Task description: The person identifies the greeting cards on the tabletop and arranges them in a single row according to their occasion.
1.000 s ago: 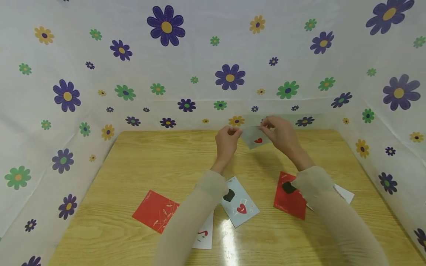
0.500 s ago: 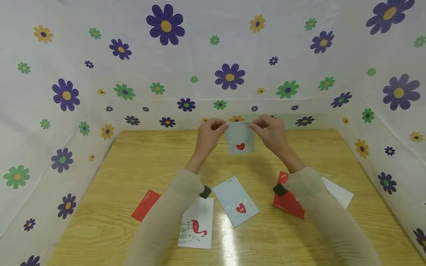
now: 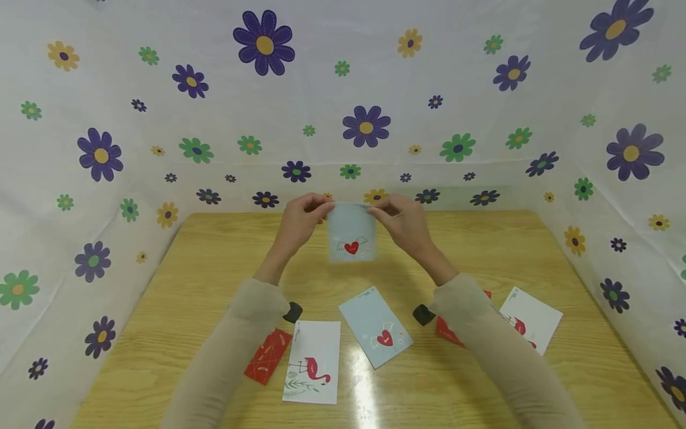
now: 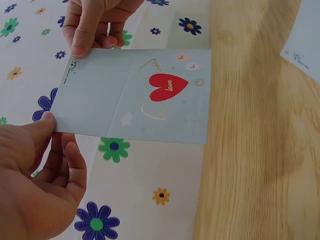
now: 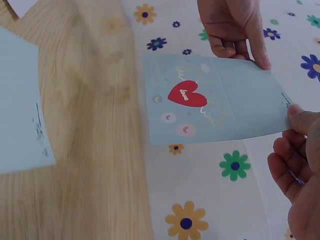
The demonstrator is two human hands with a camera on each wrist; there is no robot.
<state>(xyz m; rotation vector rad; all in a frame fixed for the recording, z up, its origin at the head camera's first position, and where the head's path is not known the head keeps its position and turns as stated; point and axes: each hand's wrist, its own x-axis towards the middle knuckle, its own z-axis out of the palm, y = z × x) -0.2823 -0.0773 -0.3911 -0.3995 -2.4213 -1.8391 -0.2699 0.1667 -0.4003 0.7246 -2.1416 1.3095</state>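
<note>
A light blue card (image 3: pixel 352 229) with a red winged heart and the word "love" hangs above the far part of the table, its printed face toward me. My left hand (image 3: pixel 301 221) pinches its upper left corner between thumb and fingers. The upper right corner is pinched by my right hand (image 3: pixel 403 221). In the left wrist view the card (image 4: pixel 135 95) shows a faint crease across its middle. Below it on the table lies a second blue heart card (image 3: pixel 375 326), turned at an angle.
Left of that lie a white flamingo card (image 3: pixel 312 362) and a red card (image 3: pixel 268 356). On the right, my sleeve partly covers another red card (image 3: pixel 449 332); beside it is another white flamingo card (image 3: pixel 532 320). Flower-printed cloth (image 3: pixel 321 77) surrounds the wooden table (image 3: pixel 214 256).
Both hands have moved left with the held blue card, which turned from slanted to facing me squarely. The left hand shifted its hold along the edge. The cards on the table stayed put.
</note>
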